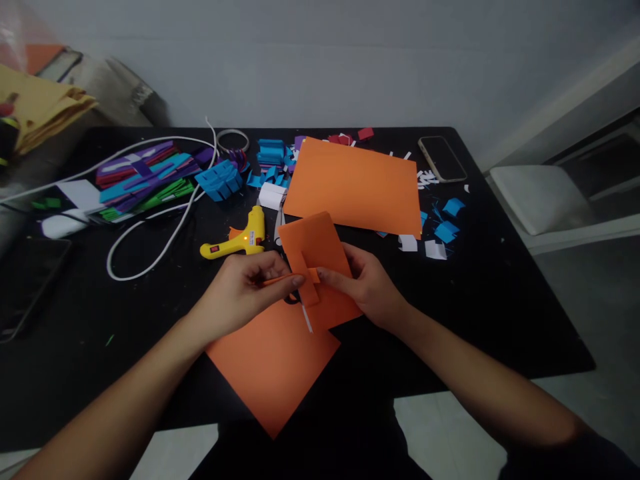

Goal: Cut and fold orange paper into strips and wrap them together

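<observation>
My right hand [373, 287] grips a folded orange paper piece [323, 243] by its right edge, thumb on the front. My left hand [245, 287] pinches a narrow orange paper strip [311, 287] that lies across the front of that piece. Whether the strip is fixed to it, I cannot tell. Below both hands an orange sheet [275, 373] lies turned cornerwise at the table's near side. Behind the held paper is a pair of scissors [279, 227], mostly hidden. A yellow glue gun [243, 240] rests on its side just beyond my left hand.
A stack of orange sheets [355, 183] lies at the back of the black table [500, 287]. Coloured paper strips [145, 177] and a looping white cable [137, 277] are on the left. Blue scraps [447, 231] and a phone [443, 159] are on the right.
</observation>
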A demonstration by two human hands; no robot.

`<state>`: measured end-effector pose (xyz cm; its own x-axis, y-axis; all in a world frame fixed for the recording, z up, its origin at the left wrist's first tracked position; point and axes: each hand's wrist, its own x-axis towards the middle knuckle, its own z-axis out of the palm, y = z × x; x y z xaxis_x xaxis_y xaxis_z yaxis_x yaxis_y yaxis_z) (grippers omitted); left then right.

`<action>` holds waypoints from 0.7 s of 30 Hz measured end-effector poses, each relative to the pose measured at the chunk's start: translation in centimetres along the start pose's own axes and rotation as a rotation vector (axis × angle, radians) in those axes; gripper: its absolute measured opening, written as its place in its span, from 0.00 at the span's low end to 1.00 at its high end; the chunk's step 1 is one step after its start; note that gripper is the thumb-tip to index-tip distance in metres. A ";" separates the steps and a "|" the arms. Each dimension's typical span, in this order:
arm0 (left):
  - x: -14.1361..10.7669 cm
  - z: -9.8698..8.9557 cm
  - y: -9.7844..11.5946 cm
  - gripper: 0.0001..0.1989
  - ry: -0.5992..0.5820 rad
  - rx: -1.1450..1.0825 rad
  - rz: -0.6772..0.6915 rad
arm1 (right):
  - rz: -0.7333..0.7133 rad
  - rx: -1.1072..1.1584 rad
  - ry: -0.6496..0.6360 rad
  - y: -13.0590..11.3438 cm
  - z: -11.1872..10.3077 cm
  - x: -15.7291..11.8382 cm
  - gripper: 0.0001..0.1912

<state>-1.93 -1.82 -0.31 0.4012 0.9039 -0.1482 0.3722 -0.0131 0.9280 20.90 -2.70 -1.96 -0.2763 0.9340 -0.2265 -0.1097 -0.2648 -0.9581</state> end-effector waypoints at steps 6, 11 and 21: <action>0.2 0.3 0.2 0.17 0.000 0.005 -0.009 | -0.010 -0.040 0.016 0.1 0.1 0.0 0.23; 0.3 0.5 0.0 0.18 0.008 0.064 0.006 | -0.017 -0.064 0.031 0.4 0.2 0.1 0.24; 0.1 0.6 0.3 0.16 -0.024 0.227 0.127 | 0.016 -0.099 0.073 0.4 0.3 0.0 0.26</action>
<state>-1.27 -1.99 -0.27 0.4755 0.8785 -0.0455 0.4948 -0.2243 0.8396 20.61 -2.86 -2.30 -0.2069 0.9458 -0.2502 -0.0099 -0.2578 -0.9662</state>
